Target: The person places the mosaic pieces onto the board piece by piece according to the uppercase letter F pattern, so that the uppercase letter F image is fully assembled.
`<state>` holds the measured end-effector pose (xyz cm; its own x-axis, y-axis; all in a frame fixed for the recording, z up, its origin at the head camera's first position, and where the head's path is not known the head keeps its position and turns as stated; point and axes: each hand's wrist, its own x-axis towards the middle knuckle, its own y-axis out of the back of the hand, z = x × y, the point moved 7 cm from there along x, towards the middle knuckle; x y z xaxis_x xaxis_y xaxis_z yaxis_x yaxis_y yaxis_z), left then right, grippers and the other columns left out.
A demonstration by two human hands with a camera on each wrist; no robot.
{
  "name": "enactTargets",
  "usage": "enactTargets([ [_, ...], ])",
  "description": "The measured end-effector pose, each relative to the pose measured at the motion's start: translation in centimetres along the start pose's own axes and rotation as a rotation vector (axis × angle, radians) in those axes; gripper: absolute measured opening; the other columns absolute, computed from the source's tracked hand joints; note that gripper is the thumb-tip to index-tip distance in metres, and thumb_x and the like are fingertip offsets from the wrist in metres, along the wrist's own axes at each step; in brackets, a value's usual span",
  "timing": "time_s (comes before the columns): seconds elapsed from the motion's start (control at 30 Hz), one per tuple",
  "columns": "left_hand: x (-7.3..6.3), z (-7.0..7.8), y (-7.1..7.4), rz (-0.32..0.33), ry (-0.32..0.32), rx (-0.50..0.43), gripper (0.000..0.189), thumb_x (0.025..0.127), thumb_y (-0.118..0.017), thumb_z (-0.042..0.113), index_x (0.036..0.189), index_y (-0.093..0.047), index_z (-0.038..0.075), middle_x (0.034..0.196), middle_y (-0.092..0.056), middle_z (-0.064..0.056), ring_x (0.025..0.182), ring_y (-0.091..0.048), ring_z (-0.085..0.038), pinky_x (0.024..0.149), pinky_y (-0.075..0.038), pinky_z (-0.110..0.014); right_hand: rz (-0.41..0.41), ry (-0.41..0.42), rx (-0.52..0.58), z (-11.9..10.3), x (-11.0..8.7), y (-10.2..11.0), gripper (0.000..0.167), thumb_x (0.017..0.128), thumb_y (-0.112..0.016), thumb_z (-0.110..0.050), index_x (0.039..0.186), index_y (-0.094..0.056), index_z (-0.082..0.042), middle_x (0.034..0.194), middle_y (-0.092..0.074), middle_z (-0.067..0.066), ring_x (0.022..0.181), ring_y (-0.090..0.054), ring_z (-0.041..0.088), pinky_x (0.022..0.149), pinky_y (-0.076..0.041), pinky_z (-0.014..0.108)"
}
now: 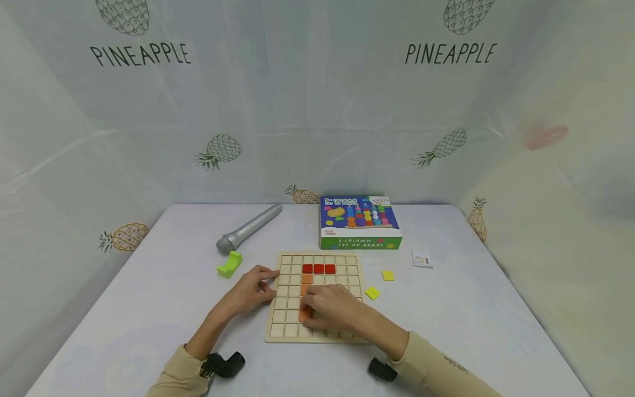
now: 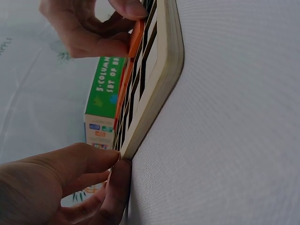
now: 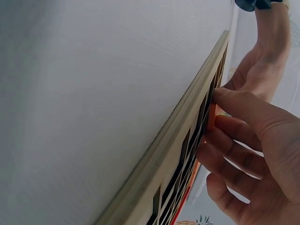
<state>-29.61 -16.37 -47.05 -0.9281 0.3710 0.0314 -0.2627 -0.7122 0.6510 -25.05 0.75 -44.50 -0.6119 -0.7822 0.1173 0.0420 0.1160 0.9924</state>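
Observation:
A pale wooden grid board (image 1: 291,331) lies flat on the white table, with a short row of red tiles (image 1: 319,269) near its far side. Below their left end, a column of orange tiles (image 1: 307,279) runs toward me. My right hand (image 1: 334,306) reaches over the board and pinches an orange tile (image 2: 136,38) between thumb and fingers at the near end of that column. Part of the column is hidden under this hand. At the board's left edge, my left hand (image 1: 252,288) grips the rim between thumb and fingers.
Two yellow tiles (image 1: 388,275) lie right of the board, near a small printed card (image 1: 421,259). Behind the board stands a bead-set box (image 1: 360,223). To the left are a silver microphone (image 1: 250,227) and a lime-green curved block (image 1: 230,264). A patterned curtain (image 1: 317,110) hangs behind.

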Motion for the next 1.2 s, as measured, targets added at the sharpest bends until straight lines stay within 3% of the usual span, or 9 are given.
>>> enactTargets([
  [0.87, -0.1, 0.1, 0.0, 0.005, -0.013, 0.01, 0.054, 0.085, -0.068, 0.001, 0.136, -0.053, -0.007, 0.126, -0.052, -0.024, 0.083, -0.06, -0.013, 0.064, -0.05, -0.018, -0.01, 0.001, -0.003, 0.0, -0.3, 0.6, 0.024, 0.086, -0.072, -0.044, 0.102, -0.076, -0.027, 0.086, -0.061, -0.012, 0.064, -0.045, 0.0, 0.056, -0.038, 0.014],
  [1.03, -0.1, 0.2, 0.0, 0.007, -0.021, 0.01, 0.054, 0.085, -0.068, 0.0, 0.136, -0.053, -0.008, 0.126, -0.052, -0.025, 0.083, -0.061, -0.013, 0.064, -0.05, -0.018, 0.004, -0.021, 0.054, 1.0, -1.0, 0.9, 0.022, 0.086, -0.072, -0.04, 0.103, -0.076, -0.026, 0.088, -0.063, -0.011, 0.067, -0.05, -0.001, 0.056, -0.041, 0.013],
  [1.2, -0.1, 0.1, 0.0, 0.007, -0.027, 0.011, 0.054, 0.085, -0.068, -0.001, 0.136, -0.053, -0.008, 0.126, -0.051, -0.025, 0.083, -0.06, -0.013, 0.064, -0.05, -0.018, 0.031, -0.126, 0.138, 3.6, -2.7, 1.6, 0.027, 0.083, -0.076, -0.038, 0.105, -0.076, -0.023, 0.096, -0.068, -0.009, 0.079, -0.06, 0.001, 0.066, -0.049, 0.02],
])
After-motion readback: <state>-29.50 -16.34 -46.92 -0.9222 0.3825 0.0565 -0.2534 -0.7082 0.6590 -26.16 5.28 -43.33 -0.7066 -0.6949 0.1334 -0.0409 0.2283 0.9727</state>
